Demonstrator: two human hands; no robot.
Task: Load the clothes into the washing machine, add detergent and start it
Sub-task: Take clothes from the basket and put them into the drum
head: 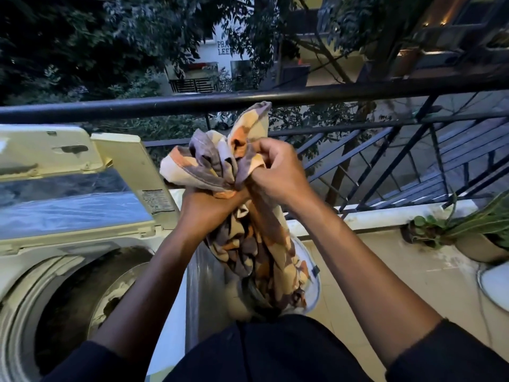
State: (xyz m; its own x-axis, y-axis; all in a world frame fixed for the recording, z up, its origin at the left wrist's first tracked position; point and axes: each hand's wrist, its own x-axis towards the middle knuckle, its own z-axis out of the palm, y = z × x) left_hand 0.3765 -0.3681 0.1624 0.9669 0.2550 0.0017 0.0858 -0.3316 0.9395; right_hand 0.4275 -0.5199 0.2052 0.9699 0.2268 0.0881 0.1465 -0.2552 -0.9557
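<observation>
Both our hands, left hand (pixel 209 208) and right hand (pixel 271 172), clutch the bunched patterned cloth (pixel 248 188), lifting it clear of the laundry bucket (pixel 311 285) below them; the open washing machine drum (pixel 68 299) waits to their left.

A pale tiled balcony floor (pixel 385 274) fills the lower right of the frame, bounded at its far edge by a low white ledge (pixel 385 216). On the floor at lower centre stands a round basket (pixel 311 293); at the left stands the washing machine (pixel 49 244), its lid raised. At the right edge a potted plant (pixel 479 244) sits on the tiles, with a white rounded object (pixel 495 285) just below it, partly cut off.
</observation>
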